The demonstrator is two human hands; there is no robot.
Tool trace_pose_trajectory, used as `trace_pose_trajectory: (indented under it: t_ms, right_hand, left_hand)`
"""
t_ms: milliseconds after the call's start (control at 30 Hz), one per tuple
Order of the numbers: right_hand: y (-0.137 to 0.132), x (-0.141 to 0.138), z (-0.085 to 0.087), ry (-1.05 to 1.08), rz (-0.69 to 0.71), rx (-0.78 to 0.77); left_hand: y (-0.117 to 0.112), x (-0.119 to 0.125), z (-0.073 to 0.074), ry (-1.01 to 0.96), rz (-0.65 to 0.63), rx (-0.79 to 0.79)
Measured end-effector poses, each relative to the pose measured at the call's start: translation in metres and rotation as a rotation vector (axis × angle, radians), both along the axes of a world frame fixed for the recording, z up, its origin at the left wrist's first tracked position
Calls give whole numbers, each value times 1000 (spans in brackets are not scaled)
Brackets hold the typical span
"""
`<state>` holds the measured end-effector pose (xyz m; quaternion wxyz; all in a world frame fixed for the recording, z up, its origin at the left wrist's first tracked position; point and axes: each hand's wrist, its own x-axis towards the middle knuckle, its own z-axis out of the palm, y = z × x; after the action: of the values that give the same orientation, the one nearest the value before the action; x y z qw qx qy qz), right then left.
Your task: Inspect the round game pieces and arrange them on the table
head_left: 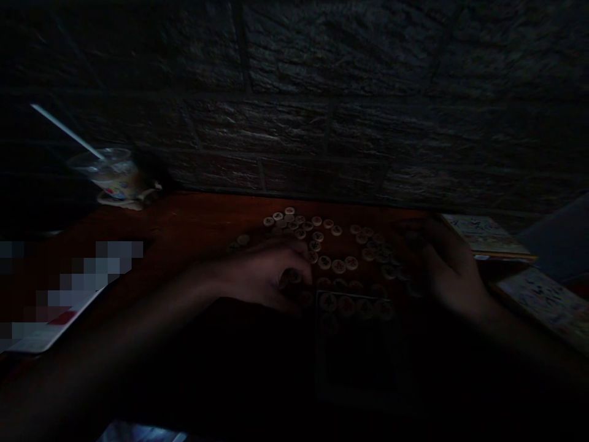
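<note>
The scene is very dark. Several round pale game pieces [317, 242] with marks on top lie scattered on a reddish-brown table [193, 227]. My left hand [262, 276] rests among them with fingers curled, and a piece [294, 277] sits at its fingertips. My right hand [444, 264] lies at the right edge of the pile, fingers bent over the pieces there. A dark board or box [356, 344] lies in front of the pile, with a row of pieces along its far edge.
A clear plastic cup [110, 175] with a straw stands at the back left. A brick wall [322, 92] runs behind the table. Printed boards or boxes [488, 236] lie at the right. A light card or paper [50, 325] lies at the left.
</note>
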<state>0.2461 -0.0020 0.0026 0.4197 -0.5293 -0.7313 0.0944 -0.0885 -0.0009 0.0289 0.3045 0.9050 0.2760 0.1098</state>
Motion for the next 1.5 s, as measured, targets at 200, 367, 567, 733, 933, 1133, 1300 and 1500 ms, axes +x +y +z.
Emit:
trace_pose_trajectory:
  t_ms: [200, 367, 567, 733, 933, 1133, 1300, 1500]
  right_hand:
    - [-1, -1, -1, 16, 30, 22]
    - [-2, -2, -1, 20, 35, 10]
    - [-4, -3, 1, 45, 68, 19]
    - [-5, -5, 1, 96, 113, 18]
    - [-11, -14, 2, 152, 176, 6]
    - [-28, -37, 2, 409, 358, -201]
    - [-32, -44, 4, 557, 468, -320]
    - [-31, -42, 5, 689, 468, -442]
  left_hand:
    - [-3, 9, 4, 4, -56, 53]
    - [-1, 4, 10, 66, -10, 26]
    - [8, -8, 13, -201, 326, -127]
    - [4, 4, 8, -481, 521, -453]
    - [-10, 28, 5, -502, 553, -618]
    - [-11, 60, 13, -549, 467, -549]
    - [-12, 82, 10, -640, 427, -395]
    - [-24, 89, -1, -695, 531, -348]
